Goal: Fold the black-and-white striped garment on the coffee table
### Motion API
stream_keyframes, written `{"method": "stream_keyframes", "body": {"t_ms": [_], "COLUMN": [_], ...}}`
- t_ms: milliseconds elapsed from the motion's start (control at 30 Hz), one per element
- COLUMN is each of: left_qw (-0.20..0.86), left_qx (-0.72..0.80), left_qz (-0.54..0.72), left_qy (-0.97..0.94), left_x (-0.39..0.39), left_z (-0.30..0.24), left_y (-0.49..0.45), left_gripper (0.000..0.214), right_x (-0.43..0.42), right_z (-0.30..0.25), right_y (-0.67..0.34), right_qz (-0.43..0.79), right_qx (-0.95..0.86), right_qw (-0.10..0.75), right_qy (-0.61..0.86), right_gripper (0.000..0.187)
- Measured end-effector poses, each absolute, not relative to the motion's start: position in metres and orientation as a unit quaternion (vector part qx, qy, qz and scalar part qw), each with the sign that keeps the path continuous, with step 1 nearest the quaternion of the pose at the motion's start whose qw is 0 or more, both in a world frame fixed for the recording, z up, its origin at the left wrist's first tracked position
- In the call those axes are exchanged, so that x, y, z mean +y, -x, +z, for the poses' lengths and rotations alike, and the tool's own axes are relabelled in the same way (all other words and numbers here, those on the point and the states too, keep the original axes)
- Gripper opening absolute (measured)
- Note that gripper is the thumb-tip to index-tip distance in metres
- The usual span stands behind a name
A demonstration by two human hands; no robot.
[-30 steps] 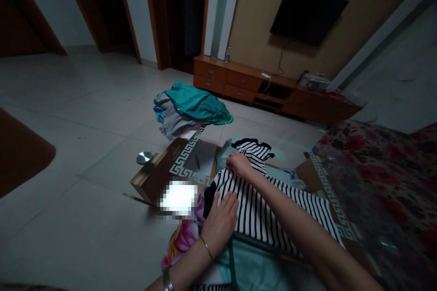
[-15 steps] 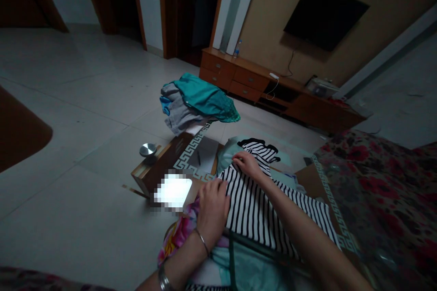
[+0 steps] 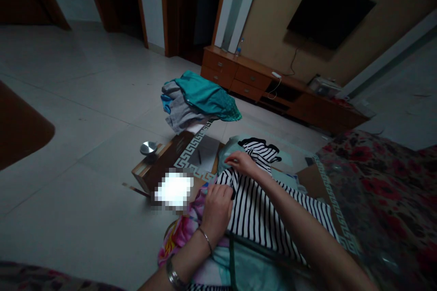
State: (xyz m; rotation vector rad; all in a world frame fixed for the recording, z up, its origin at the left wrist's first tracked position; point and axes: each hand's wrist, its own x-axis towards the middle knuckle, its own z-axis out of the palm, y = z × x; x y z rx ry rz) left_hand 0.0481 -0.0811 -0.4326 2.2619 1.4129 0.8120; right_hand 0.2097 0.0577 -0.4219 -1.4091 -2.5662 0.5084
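Observation:
A black-and-white striped shirt (image 3: 254,204) with black trim lies spread over the glass table before me. My left hand (image 3: 218,204), with bracelets on its wrist, is closed on the shirt's left edge, where the fabric is bunched and a bit of black trim shows. My right hand (image 3: 241,163) reaches across the shirt, its fingers curled in a pinch at the upper left edge; the fabric at its fingertips is partly hidden. Pink floral cloth (image 3: 184,232) lies beside my left forearm. Pale green cloth (image 3: 225,152) shows past the right fingertips.
A teal and grey clothes pile (image 3: 205,97) rests at the table's far end. The glass table has a patterned border (image 3: 186,157). A round metal lid (image 3: 148,148) is at left. A flowered sofa (image 3: 382,200) stands at right, a TV cabinet (image 3: 252,75) behind.
My right hand has shifted slightly left. Near my left hand the striped fabric has bunched, and black trim now shows there. The view has tilted a little.

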Motion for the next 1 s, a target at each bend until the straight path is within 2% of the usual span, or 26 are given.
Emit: {"method": "stream_keyframes", "body": {"t_ms": [133,200,367,433,533,633,800,900,1000], "left_qw": [0.191,0.211,0.282,0.287,0.285,0.292,0.341,0.342,0.345], "left_qx": [0.531,0.548,0.566,0.570,0.566,0.561,0.547,0.576,0.590], "left_qz": [0.275,0.273,0.300,0.297,0.295,0.301,0.335,0.332,0.330], "left_qy": [-0.779,-0.762,-0.714,-0.710,-0.715,-0.714,-0.687,-0.664,-0.651], "left_x": [-0.080,-0.080,-0.079,-0.079,-0.079,-0.080,-0.074,-0.068,-0.063], "left_z": [-0.437,-0.438,-0.437,-0.436,-0.436,-0.435,-0.430,-0.431,-0.435], "left_y": [-0.048,-0.047,-0.041,-0.039,-0.038,-0.038,-0.037,-0.034,-0.030], "left_gripper": [0.016,0.017,0.015,0.014,0.015,0.016,0.011,0.011,0.029], "right_x": [0.063,0.065,0.075,0.076,0.075,0.074,0.082,0.085,0.080], "right_z": [-0.412,-0.409,-0.409,-0.409,-0.410,-0.411,-0.412,-0.410,-0.408], "right_y": [-0.189,-0.182,-0.189,-0.193,-0.192,-0.185,-0.189,-0.203,-0.224], "right_qz": [0.139,0.115,0.106,0.131,0.181,0.178,0.136,0.132,0.117], "right_qx": [-0.898,-0.896,-0.881,-0.882,-0.889,-0.890,-0.875,-0.860,-0.829], "right_qw": [-0.046,-0.080,-0.077,-0.077,-0.095,-0.113,-0.058,0.005,0.080], "right_qy": [0.414,0.421,0.454,0.446,0.410,0.405,0.460,0.493,0.541], "right_gripper": [0.011,0.008,0.012,0.011,0.020,0.011,0.003,0.016,0.032]}}
